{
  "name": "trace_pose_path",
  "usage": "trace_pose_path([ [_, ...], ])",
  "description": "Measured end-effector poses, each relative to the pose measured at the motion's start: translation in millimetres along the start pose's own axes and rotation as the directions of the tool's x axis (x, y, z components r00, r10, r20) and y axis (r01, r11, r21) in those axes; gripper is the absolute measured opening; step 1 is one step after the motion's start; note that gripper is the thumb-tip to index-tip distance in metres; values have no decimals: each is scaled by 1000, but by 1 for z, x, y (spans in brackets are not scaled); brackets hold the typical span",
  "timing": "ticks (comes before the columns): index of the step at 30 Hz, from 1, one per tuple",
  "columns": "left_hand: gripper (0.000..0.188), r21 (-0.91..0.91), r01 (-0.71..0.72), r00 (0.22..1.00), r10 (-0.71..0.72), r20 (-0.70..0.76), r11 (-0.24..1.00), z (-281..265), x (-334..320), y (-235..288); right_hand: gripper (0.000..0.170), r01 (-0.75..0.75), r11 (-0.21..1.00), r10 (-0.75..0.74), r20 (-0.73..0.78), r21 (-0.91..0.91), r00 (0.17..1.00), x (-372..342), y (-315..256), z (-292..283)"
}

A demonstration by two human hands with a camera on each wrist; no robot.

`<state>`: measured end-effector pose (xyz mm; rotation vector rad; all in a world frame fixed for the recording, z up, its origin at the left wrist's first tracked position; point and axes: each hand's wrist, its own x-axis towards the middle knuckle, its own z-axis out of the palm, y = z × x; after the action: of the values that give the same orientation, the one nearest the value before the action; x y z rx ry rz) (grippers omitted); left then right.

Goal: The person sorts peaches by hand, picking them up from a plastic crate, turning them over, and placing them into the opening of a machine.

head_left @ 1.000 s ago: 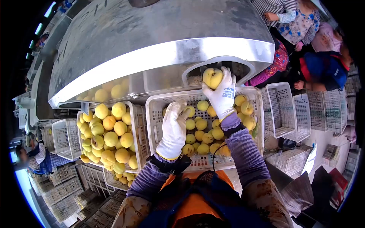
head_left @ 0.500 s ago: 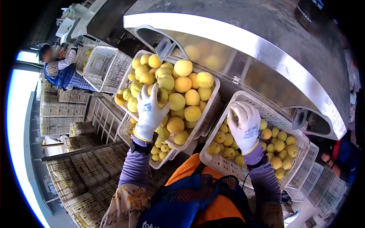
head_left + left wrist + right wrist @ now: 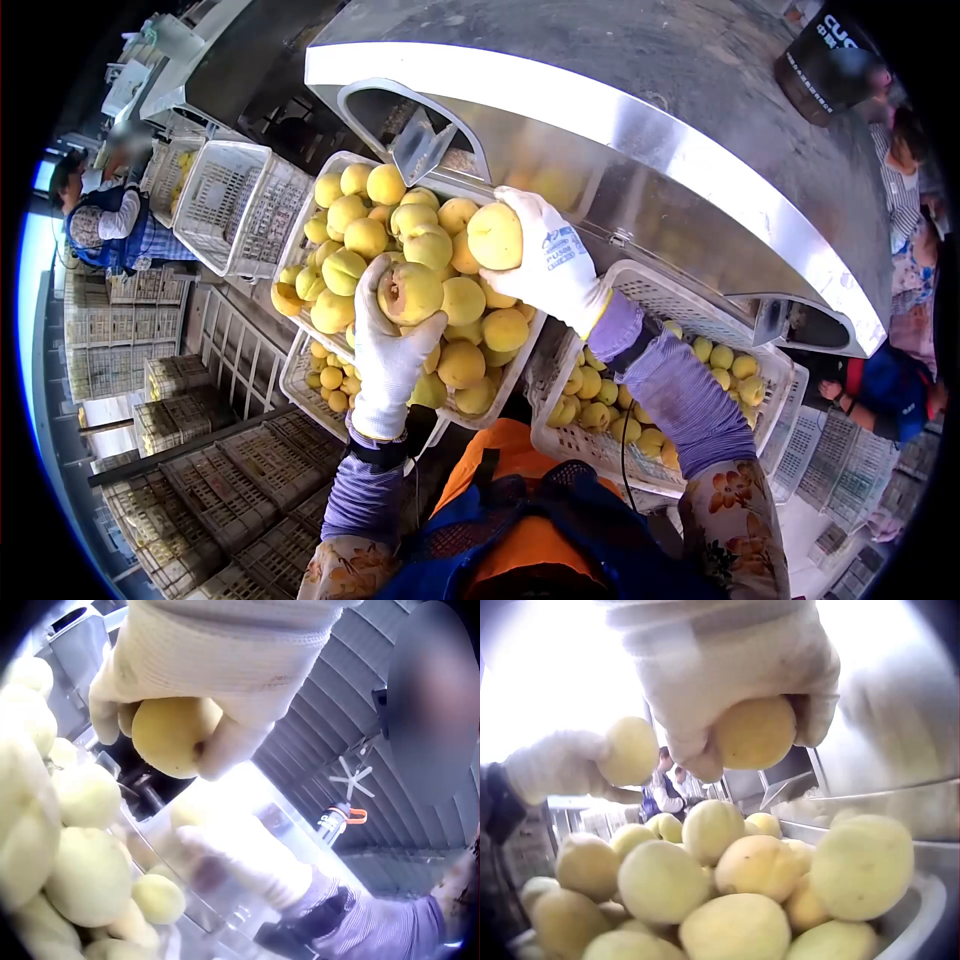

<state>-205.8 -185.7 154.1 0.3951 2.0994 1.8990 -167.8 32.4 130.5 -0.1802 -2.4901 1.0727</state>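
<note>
In a white glove, my left hand [image 3: 388,370] grips a yellow peach [image 3: 410,293] with a brown blemish on its upper side, over the heaped left crate [image 3: 522,372]. My gloved right hand [image 3: 555,262] holds another yellow peach [image 3: 495,237] above the right part of the same heap. The left wrist view shows thumb and fingers of the left hand [image 3: 217,667] around its peach [image 3: 174,735]. From the right wrist view, the right hand [image 3: 735,675] pinches its peach [image 3: 756,733] above the piled fruit [image 3: 735,926].
Behind the crates stands a metal machine [image 3: 600,110] with an oval opening at each side. A second crate [image 3: 640,480] with fewer peaches sits at the right. Stacked crates [image 3: 230,480] fill the lower left. People stand at the far left and far right.
The view has swung left. My right hand has left the right crate and moved left to the heaped one, taking hold of a peach. My left hand has lifted a peach from the heap.
</note>
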Motion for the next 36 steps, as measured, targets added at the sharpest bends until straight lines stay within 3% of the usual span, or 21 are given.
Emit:
trace_pose_path([
  [2,86,-263,182,976,-141,168,947,32,-16,11,83,-148,913,168,-20,381,986,-51,-11,-31],
  [3,87,-256,164,966,-103,237,953,52,-22,4,85,-244,830,281,1,502,960,-75,-21,-45],
  [4,88,-248,151,947,-68,313,957,73,-29,2,89,-182,856,256,-91,484,962,-96,-18,-54],
  [6,91,-312,236,900,-86,427,920,112,-43,13,90,-264,889,346,-170,373,923,-133,-16,-89],
  [8,91,-314,238,849,-40,527,919,152,-55,16,87,-261,948,311,-351,181,883,-163,-22,-127],
  [10,90,-158,-18,812,107,574,987,191,-64,32,86,-301,953,275,-506,32,817,-185,-31,-167],
  [11,89,-259,144,791,46,610,955,209,-75,54,87,-320,947,241,-611,-22,754,-199,-24,-180],
  [12,89,-292,147,786,68,615,945,225,-83,57,84,-322,946,247,-738,43,628,-210,-2,-182],
  [14,88,-194,99,750,55,659,976,247,-89,35,84,-564,825,309,-811,-31,497,-216,43,-199],
  [16,87,-162,149,722,4,692,975,265,-104,26,82,-659,749,315,-836,-73,450,-226,113,-195],
  [17,86,-93,24,702,50,710,995,270,-109,19,82,-693,708,275,-851,-136,448,-229,133,-196],
  [20,86,-44,43,701,1,713,998,284,-116,0,83,-755,602,214,-859,-259,465,-222,168,-196],
  [23,89,-6,-18,659,16,752,1000,293,-110,-2,86,-759,591,184,-870,-274,458,-207,193,-200],
  [24,90,-59,-3,668,46,742,998,297,-108,-6,83,-768,593,205,-877,-242,435,-200,196,-203],
  [26,94,-163,21,687,104,719,986,308,-104,-22,79,-726,671,323,-822,-151,470,-189,173,-231],
  [27,99,-100,-125,668,158,728,987,311,-99,-25,78,-726,646,291,-804,-235,519,-192,173,-237],
  [30,96,-152,-64,716,152,682,986,321,-99,-9,92,-408,912,294,-757,40,584,-220,88,-251],
  [32,95,-36,-462,658,369,657,886,328,-98,-2,95,-344,939,239,-682,-19,691,-249,57,-216],
  [34,94,10,-779,484,592,644,627,332,-108,1,94,-284,852,508,-558,440,656,-256,40,-189],
  [35,90,-3,-810,455,632,628,586,332,-109,4,92,-205,840,506,-589,502,630,-258,44,-189],
  [36,90,-91,-671,533,565,630,735,332,-111,5,90,-208,843,508,-607,496,611,-255,47,-197],
])
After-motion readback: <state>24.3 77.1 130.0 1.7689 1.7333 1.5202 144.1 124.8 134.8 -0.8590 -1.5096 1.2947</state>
